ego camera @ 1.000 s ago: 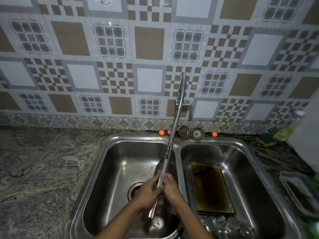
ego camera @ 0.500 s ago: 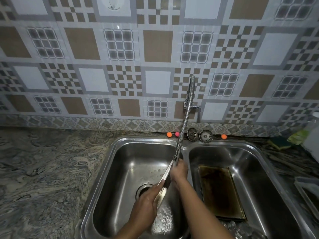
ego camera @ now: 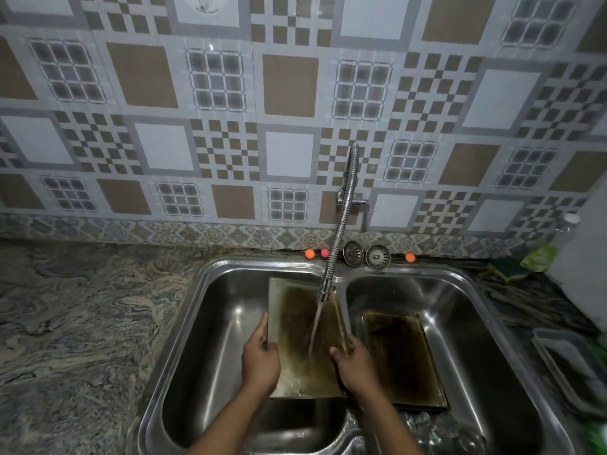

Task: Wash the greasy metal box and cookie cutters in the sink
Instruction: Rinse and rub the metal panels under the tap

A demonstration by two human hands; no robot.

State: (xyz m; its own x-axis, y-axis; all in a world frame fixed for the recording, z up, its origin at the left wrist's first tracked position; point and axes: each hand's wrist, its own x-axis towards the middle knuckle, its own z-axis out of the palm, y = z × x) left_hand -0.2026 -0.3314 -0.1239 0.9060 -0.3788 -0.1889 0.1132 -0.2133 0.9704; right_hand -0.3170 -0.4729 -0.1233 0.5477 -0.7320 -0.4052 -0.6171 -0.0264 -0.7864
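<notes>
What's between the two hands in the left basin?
The greasy metal box part, gripped at its side edges by the left hand and right hand, with the water stream landing on it. Head view.

Faucet hose [ego camera: 340, 231] above left basin [ego camera: 210, 343]; open room leftward

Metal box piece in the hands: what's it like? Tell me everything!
The metal box piece is a flat rectangle with a low rim, silvery at the edges and stained brown with grease inside. It's tilted over the left basin, the left hand and right hand gripping its side edges, while faucet water runs down its middle.
</notes>
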